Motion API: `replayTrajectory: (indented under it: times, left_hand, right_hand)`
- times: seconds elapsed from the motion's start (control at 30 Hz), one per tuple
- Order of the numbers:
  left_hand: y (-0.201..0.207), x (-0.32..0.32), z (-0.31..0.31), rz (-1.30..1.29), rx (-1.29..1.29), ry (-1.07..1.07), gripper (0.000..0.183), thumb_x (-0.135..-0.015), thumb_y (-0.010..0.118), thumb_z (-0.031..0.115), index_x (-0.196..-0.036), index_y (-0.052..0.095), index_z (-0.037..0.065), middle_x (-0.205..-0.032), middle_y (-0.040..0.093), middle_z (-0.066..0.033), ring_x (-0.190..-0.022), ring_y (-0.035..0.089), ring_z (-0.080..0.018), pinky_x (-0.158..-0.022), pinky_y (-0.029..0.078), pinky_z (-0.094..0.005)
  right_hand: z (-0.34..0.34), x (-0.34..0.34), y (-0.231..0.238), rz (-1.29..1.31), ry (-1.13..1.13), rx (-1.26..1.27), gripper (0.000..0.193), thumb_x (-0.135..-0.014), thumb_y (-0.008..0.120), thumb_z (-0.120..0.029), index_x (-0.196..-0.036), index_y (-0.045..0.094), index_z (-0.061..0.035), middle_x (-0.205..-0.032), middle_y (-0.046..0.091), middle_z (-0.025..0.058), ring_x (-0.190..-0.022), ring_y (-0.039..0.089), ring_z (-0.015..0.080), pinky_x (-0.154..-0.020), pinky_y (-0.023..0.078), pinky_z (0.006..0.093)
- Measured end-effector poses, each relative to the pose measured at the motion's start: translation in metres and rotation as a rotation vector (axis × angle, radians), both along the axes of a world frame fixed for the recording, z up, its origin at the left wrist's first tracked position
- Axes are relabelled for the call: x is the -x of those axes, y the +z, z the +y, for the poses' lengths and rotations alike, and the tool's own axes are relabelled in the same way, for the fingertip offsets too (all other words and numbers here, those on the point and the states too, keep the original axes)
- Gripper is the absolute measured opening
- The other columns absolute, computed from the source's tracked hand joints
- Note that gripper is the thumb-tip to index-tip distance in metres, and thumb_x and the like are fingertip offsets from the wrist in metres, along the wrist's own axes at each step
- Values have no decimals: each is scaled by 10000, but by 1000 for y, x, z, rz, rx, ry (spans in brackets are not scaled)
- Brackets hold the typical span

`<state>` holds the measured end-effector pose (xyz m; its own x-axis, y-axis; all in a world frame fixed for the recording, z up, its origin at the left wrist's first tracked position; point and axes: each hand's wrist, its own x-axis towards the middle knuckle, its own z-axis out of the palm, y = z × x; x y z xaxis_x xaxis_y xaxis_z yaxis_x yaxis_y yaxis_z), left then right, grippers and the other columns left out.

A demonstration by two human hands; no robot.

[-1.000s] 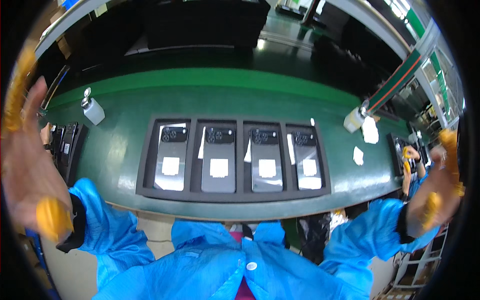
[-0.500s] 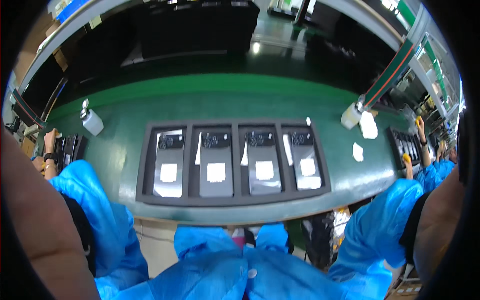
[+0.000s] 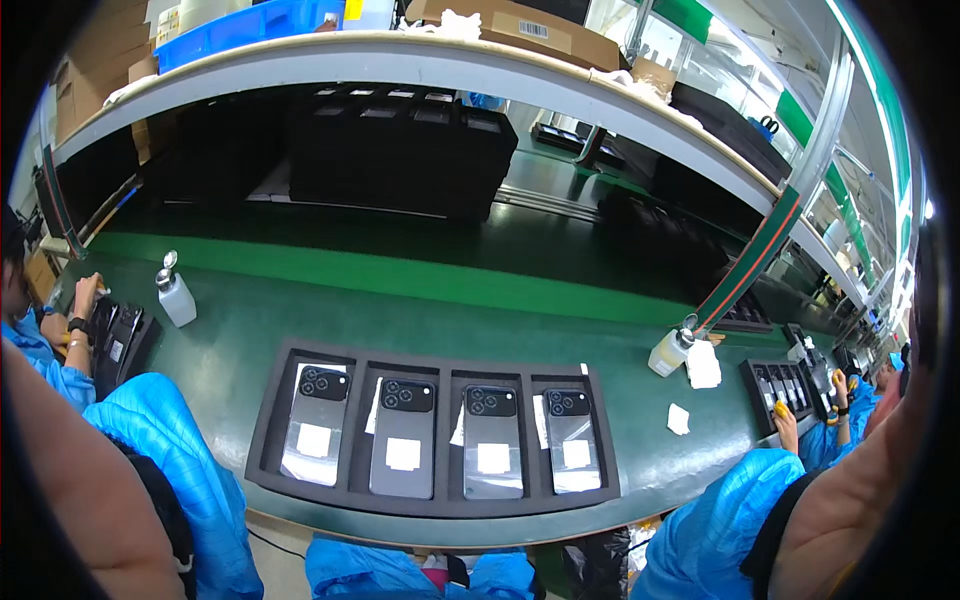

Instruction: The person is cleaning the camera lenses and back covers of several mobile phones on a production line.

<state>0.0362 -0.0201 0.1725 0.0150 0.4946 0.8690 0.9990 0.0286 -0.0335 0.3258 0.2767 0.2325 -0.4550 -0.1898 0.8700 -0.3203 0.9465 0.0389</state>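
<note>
Bare skin of my left hand and wrist (image 3: pixel 75 485) fills the lower left edge, past a black cuff and blue sleeve. Opposite it, my right hand and wrist (image 3: pixel 850 490) rise along the right edge. The fingers of both lie outside the picture, so what they touch is hidden. Between my arms, a dark grey foam tray (image 3: pixel 430 507) rests on the bench near its front edge. Each compartment holds one smartphone, back up with a white square label: a tilted one at left (image 3: pixel 318 410), then others (image 3: pixel 403 430) (image 3: pixel 493 430) (image 3: pixel 571 425). White slips show beside some of them.
Pump bottles (image 3: pixel 176 300) (image 3: pixel 670 352) stand left and right behind the tray. White cloths (image 3: pixel 704 365) (image 3: pixel 678 418) lie at right. A shelf overhead carries a blue bin (image 3: pixel 240 35) and cardboard box (image 3: pixel 540 32); black trays (image 3: pixel 400 160) are stacked beneath. Co-workers handle trays at both sides.
The view has tipped upward and turned slightly, so the tray and bottles sit lower and the shelf shows more. My arms remain raised at both edges; the phones keep their compartments.
</note>
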Motion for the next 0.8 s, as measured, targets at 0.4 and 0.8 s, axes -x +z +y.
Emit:
replayTrajectory:
  times: [0.4,0.8]
  left_hand:
    - [9,4,-3,-35,-21,4,591,-962,670,337,-1472,504,91,-1410,581,-137,-1319,541,-297,-1126,395,-431]
    - [15,-1,-10,-47,-11,20,572,-953,679,315,-1457,524,94,-1385,599,-138,-1305,549,-307,-1115,403,-428]
  right_hand:
    - [1,2,15,-14,-16,3,368,-876,706,-73,-1232,649,-4,-1211,676,137,-1005,674,241,-813,533,317]
    - [-4,2,17,7,-25,20,326,-861,703,-16,-1186,679,-15,-1186,686,132,-986,683,243,-797,544,320]
